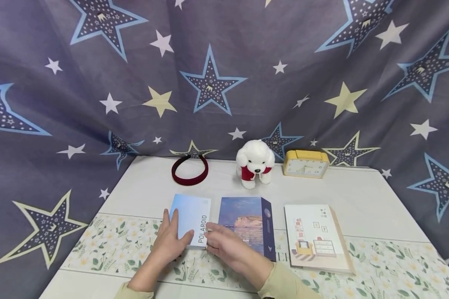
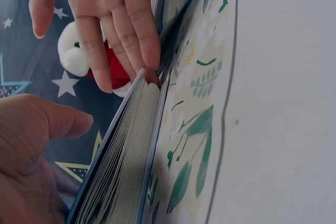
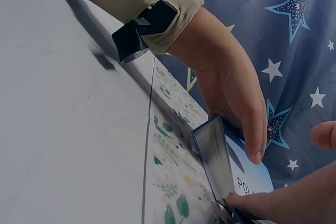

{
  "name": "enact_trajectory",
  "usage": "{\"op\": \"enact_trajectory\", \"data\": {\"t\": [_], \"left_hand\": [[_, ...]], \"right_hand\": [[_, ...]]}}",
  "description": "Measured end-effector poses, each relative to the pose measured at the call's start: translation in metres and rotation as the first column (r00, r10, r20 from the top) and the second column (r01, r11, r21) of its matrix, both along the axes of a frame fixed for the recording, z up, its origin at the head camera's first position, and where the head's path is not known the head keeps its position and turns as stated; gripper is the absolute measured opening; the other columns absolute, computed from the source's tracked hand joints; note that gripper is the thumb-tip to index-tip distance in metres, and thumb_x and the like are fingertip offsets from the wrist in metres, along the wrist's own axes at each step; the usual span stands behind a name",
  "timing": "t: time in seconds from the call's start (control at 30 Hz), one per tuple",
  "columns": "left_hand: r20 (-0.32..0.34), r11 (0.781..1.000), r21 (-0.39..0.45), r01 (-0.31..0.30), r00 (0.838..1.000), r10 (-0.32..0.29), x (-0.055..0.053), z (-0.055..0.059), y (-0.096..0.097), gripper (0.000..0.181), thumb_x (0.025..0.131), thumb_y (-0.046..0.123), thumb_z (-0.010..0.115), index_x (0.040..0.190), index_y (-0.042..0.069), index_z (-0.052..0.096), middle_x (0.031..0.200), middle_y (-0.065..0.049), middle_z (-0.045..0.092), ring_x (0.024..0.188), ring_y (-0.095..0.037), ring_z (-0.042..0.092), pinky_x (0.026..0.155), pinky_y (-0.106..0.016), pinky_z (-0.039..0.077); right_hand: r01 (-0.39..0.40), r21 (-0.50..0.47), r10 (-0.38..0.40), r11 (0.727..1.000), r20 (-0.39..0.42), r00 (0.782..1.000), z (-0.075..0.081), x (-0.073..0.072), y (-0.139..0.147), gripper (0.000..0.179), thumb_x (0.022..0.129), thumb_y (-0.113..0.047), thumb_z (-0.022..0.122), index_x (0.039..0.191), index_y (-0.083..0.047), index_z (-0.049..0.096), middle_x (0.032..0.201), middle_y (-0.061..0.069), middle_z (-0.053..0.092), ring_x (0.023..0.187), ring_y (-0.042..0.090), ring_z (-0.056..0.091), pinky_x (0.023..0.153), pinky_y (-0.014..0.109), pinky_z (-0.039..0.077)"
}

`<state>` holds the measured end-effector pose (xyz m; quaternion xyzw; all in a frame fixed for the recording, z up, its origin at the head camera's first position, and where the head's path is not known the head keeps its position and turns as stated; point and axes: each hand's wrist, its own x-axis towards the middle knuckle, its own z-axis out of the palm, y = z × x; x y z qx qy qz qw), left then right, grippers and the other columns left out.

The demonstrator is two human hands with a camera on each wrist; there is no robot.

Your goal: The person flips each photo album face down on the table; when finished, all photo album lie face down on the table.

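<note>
A light-blue photo album (image 1: 191, 214) marked POLAROID lies on the table between both hands. My left hand (image 1: 168, 241) is at its left side, fingers spread along the edge and thumb near the cover. In the left wrist view that thumb (image 2: 68, 121) stands off the cover of the album (image 2: 123, 156), whose page edges show. On the other side, my right hand (image 1: 228, 246) has its fingertips at the album's lower right corner, fingers nearly straight. The right wrist view shows fingers of the right hand (image 3: 294, 200) touching the album's corner (image 3: 212, 148).
Right of the album lie a dark-blue book with a seaside cliff picture (image 1: 245, 216) and a white illustrated book (image 1: 314, 238). Behind them are a dark-red headband (image 1: 190, 181), a white plush dog (image 1: 255, 160) and a yellow clock (image 1: 307, 164). A star-patterned curtain (image 1: 134, 83) hangs behind.
</note>
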<state>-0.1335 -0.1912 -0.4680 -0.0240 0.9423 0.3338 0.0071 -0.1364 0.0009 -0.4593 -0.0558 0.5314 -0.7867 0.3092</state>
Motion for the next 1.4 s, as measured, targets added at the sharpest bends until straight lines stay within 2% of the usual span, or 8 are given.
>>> {"op": "enact_trajectory", "data": {"t": [0.2,0.4,0.7,0.97,1.2,1.4], "left_hand": [[0.013,1.000,0.006,-0.029,1.000,0.029,-0.0006,0.0021,0.0031,0.084,0.092,0.030,0.063,0.150,-0.011,0.018,0.154,-0.039,-0.003,0.139,-0.058,0.006,0.104,-0.070,0.016],[0.010,0.999,0.021,-0.040,0.999,0.040,-0.0015,0.0033,0.0028,0.085,0.092,0.031,0.065,0.150,-0.010,0.019,0.152,-0.041,-0.001,0.136,-0.062,0.008,0.101,-0.073,0.018],[0.066,0.992,0.104,-0.065,0.996,0.058,-0.0040,0.0035,0.0001,0.088,0.092,0.039,0.063,0.152,-0.007,0.017,0.152,-0.041,-0.002,0.137,-0.062,0.005,0.102,-0.074,0.014],[0.075,0.989,0.123,-0.086,0.994,0.077,-0.0043,0.0045,0.0002,0.090,0.091,0.041,0.064,0.152,-0.006,0.017,0.153,-0.040,-0.002,0.137,-0.061,0.004,0.101,-0.074,0.013],[0.101,0.985,0.144,-0.095,0.992,0.081,-0.0030,0.0071,-0.0024,0.091,0.091,0.041,0.064,0.153,-0.006,0.015,0.154,-0.038,-0.002,0.138,-0.060,0.004,0.104,-0.071,0.011],[0.114,0.981,0.160,-0.108,0.989,0.090,-0.0042,0.0093,-0.0023,0.092,0.091,0.042,0.064,0.153,-0.004,0.015,0.155,-0.037,-0.002,0.138,-0.059,0.004,0.105,-0.070,0.012]], "right_hand": [[0.033,-0.001,-0.033,0.999,0.024,0.999,0.0013,0.0002,0.0008,0.069,0.092,-0.010,0.053,0.147,0.015,0.021,0.145,0.031,0.039,0.138,0.043,0.033,0.114,0.054,0.022],[0.047,-0.024,-0.047,0.999,0.016,0.999,0.0011,0.0011,0.0022,0.069,0.092,-0.009,0.050,0.146,0.018,0.017,0.144,0.035,0.038,0.137,0.046,0.031,0.113,0.055,0.022],[0.098,-0.047,-0.096,0.994,0.039,0.995,-0.0014,0.0004,0.0042,0.070,0.092,-0.010,0.050,0.147,0.017,0.016,0.140,0.033,0.043,0.133,0.047,0.039,0.112,0.054,0.027],[0.139,-0.061,-0.137,0.988,0.037,0.990,-0.0015,0.0027,0.0024,0.067,0.094,-0.010,0.051,0.146,0.017,0.018,0.140,0.033,0.043,0.131,0.046,0.041,0.110,0.053,0.031],[0.151,-0.053,-0.148,0.987,0.055,0.987,0.0002,0.0066,0.0018,0.066,0.095,-0.012,0.053,0.147,0.014,0.023,0.137,0.031,0.045,0.119,0.043,0.052,0.107,0.053,0.036],[0.156,-0.051,-0.152,0.987,0.075,0.986,0.0023,0.0082,0.0013,0.065,0.094,-0.013,0.052,0.148,0.012,0.024,0.135,0.030,0.044,0.115,0.040,0.054,0.105,0.053,0.039]]}}
